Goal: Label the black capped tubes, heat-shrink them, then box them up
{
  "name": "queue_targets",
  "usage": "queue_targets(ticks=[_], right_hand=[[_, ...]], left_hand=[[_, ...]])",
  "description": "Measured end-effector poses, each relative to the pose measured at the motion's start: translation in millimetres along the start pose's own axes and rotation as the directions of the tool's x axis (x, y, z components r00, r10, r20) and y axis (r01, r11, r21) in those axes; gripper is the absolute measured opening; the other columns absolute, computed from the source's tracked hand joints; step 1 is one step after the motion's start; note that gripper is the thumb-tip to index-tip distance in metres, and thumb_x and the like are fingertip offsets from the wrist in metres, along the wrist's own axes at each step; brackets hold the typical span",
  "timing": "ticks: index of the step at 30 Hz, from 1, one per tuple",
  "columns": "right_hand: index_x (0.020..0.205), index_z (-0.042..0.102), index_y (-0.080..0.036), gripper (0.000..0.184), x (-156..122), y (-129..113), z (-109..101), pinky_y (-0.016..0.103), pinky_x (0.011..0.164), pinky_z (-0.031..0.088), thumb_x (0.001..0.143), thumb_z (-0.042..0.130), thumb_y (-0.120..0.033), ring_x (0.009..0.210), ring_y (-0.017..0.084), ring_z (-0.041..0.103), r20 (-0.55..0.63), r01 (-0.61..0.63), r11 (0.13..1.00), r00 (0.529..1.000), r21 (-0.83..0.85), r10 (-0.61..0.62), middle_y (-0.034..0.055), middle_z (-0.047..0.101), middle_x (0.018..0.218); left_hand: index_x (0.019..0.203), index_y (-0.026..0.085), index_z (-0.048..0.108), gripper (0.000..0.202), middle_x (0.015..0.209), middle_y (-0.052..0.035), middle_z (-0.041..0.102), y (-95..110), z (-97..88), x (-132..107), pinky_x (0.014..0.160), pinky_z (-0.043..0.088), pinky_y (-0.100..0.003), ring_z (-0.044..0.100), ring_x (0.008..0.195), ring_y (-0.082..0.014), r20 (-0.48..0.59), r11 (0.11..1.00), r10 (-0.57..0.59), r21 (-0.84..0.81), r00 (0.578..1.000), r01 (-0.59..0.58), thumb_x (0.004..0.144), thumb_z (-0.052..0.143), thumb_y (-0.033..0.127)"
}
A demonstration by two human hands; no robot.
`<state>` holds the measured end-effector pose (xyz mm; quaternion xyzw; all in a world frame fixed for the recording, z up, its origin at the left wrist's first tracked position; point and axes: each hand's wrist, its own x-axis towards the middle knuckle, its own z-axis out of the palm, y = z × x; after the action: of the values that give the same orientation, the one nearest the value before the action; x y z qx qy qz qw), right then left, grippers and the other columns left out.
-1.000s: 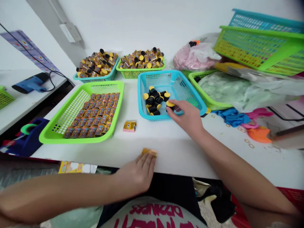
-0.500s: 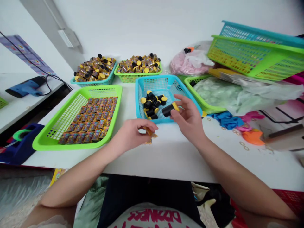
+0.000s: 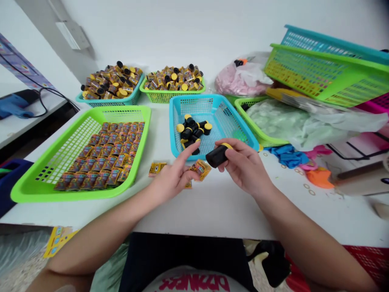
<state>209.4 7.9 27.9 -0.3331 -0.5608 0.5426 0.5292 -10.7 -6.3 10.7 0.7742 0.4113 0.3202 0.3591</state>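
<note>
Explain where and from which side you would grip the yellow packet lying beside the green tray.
Probably best: pinch the packet by its two long edges, coming straight down from above. It lies flat on the table, apart from the green tray, so nothing blocks a reach from above.

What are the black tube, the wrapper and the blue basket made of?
In right hand, black tube: likely matte plastic, dull even surface. In left hand, wrapper: probably thin glossy printed film, crinkled. Then blue basket: moulded plastic, uniform lattice walls.
</note>
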Motion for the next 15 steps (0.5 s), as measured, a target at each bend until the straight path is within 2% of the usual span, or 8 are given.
queue_targets(ticks=[3,6,8,12,15], right_hand=[[0.105,0.068,-0.025,0.027,-2.4,-4.4,2.4,0.026,0.055,0.053,0.085,0.07,-0.043,0.06,0.011,0.061,0.066,-0.04,0.998,0.997,-0.044,0.043,-0.0001,0.067,0.082],[0.107,0.068,-0.025,0.026,-3.4,-6.2,1.7,0.026,0.056,0.054,0.085,0.071,-0.039,0.061,0.011,0.061,0.132,-0.022,0.985,0.99,-0.17,0.045,-0.0006,0.066,0.078],[0.105,0.069,-0.025,0.024,-3.2,-6.8,1.3,0.026,0.059,0.056,0.083,0.073,-0.034,0.065,0.012,0.062,0.167,0.052,0.968,0.986,-0.244,-0.011,-0.0006,0.066,0.079],[0.106,0.071,-0.027,0.03,-3.9,-6.6,1.8,0.031,0.074,0.06,0.077,0.078,-0.027,0.086,0.016,0.066,0.257,0.22,0.924,0.956,-0.313,-0.141,0.0038,0.066,0.099],[0.107,0.073,-0.026,0.031,-6.2,-5.9,2.5,0.031,0.072,0.062,0.076,0.079,-0.026,0.085,0.016,0.067,0.331,0.261,0.89,0.934,-0.373,-0.135,0.0061,0.064,0.108]], left_hand=[[0.153,0.029,0.023,0.066,0.084,-0.0001,0.077,-2.0,-0.2,-1.9,0.066,0.059,-0.032,0.073,0.066,-0.02,-0.022,0.995,0.035,0.094,0.999,-0.033,0.095,0.054,0.037],[0.151,0.027,0.028,0.062,0.081,-0.0002,0.076,-0.6,-0.1,-3.3,0.067,0.059,-0.033,0.074,0.069,-0.0213,-0.078,0.996,0.05,0.083,0.996,-0.043,0.095,0.054,0.04],[0.148,0.027,0.031,0.063,0.086,-0.0016,0.077,1.6,-0.1,-3.7,0.073,0.06,-0.033,0.075,0.077,-0.022,-0.095,0.997,0.062,0.041,0.994,-0.058,0.094,0.058,0.041],[0.144,0.025,0.03,0.066,0.098,-0.0041,0.076,5.6,0.4,-2.3,0.084,0.059,-0.035,0.075,0.088,-0.0207,-0.043,0.99,0.073,-0.117,0.996,-0.078,0.089,0.066,0.035],[0.139,0.026,0.034,0.068,0.108,-0.0052,0.075,5.3,0.5,-0.2,0.088,0.057,-0.033,0.073,0.1,-0.0212,0.018,0.99,0.075,-0.125,0.997,-0.072,0.082,0.072,0.029]])
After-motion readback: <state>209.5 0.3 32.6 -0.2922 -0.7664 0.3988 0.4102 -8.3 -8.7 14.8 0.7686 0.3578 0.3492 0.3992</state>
